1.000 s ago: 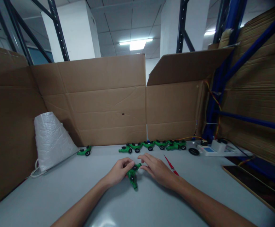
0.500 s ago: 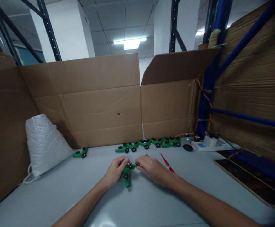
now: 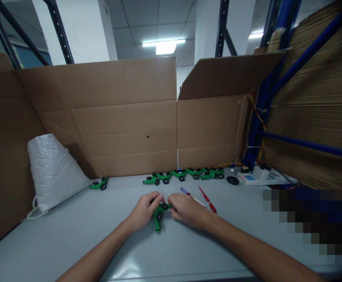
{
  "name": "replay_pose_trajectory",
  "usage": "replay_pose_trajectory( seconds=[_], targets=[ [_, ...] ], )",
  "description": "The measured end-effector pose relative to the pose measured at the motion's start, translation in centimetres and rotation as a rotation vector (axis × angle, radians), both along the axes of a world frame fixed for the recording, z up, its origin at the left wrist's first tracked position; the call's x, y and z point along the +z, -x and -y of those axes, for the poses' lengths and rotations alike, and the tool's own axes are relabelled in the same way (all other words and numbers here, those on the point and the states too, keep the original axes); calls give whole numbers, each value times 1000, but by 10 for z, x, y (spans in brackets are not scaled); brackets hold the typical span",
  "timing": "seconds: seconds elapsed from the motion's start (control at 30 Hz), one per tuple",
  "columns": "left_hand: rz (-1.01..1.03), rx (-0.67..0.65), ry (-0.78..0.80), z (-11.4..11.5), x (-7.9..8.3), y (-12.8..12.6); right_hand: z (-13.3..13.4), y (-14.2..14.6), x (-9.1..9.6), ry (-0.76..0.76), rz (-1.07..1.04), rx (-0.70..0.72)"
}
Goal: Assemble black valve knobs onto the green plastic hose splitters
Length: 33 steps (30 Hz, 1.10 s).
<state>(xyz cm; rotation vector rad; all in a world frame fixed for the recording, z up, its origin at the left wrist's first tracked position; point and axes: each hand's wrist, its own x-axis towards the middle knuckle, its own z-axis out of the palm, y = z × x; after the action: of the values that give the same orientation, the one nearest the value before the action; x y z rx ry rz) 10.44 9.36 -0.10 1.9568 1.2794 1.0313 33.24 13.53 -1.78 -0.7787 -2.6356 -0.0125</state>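
A small green toy vehicle with black parts is between my hands, low over the grey tabletop. My left hand is closed on its upper left side, thumb and fingers pinching it. The fingertips of my right hand pinch the toy's right end; fingers cover what exactly they grip there. Just beyond my right hand lies a pen with a blue end, its length running behind my wrist. To the right of that is a slim red tool with a pointed tip.
Several similar green toy vehicles line the back near the cardboard wall; one more stands at left. A white wrapped bag, a black ring and a power strip are around. The lower right is pixelated.
The camera view has shifted, so the table's contents sit slightly higher. My hands keep hold of the toy, and more of the pen shows past my right hand.
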Motion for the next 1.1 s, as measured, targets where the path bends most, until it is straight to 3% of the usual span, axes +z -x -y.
replay_pose_trajectory(
  seconds=[0.37, 0.7, 1.1],
  targets=[
    [-2, -20, 20, -4, -7, 2, -1, -1, 1, 22, 106, -19],
    [-158, -38, -9, 4, 8, 1, 0, -3, 5, 76, 144, -21],
    [-246, -46, -50, 4, 8, 2, 5, -5, 13, 89, 160, -59]
  ],
)
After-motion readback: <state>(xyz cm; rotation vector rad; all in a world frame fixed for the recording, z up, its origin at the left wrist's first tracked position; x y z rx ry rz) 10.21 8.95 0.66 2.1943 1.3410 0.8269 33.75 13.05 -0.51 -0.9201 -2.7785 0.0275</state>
